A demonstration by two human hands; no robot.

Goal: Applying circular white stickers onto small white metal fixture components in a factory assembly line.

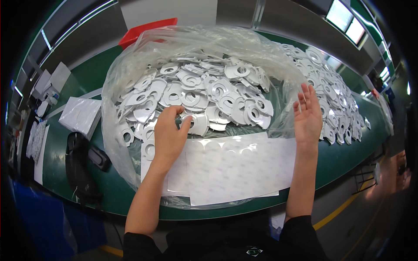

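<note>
1. A green worktable (348, 158) fills most of the frame, running from upper left to lower right.
2. A large clear plastic bag (117, 130) lies open at centre frame, with its near wall draped toward the person.
3. A heap of silver disc-shaped parts (204, 93) with round holes fills the bag at upper centre. A second loose spread of the same parts (333, 98) lies on the table at upper right, outside the bag.
4. White sheets (241, 167) lie flat at lower centre, overlapping the bag's near edge.
5. A black bag-like item (80, 161) sits at lower left. A white packet (80, 114) lies just above it, and a red bin (146, 29) stands at the top behind the bag.
6. The left hand (169, 134), at centre frame, has its fingers curled and pinches one silver part (197, 124) at the heap's near edge.
7. The right hand (307, 115), right of centre, is open with fingers straight and close together, palm turned inward, beside the bag's right wall. It holds nothing.
</note>
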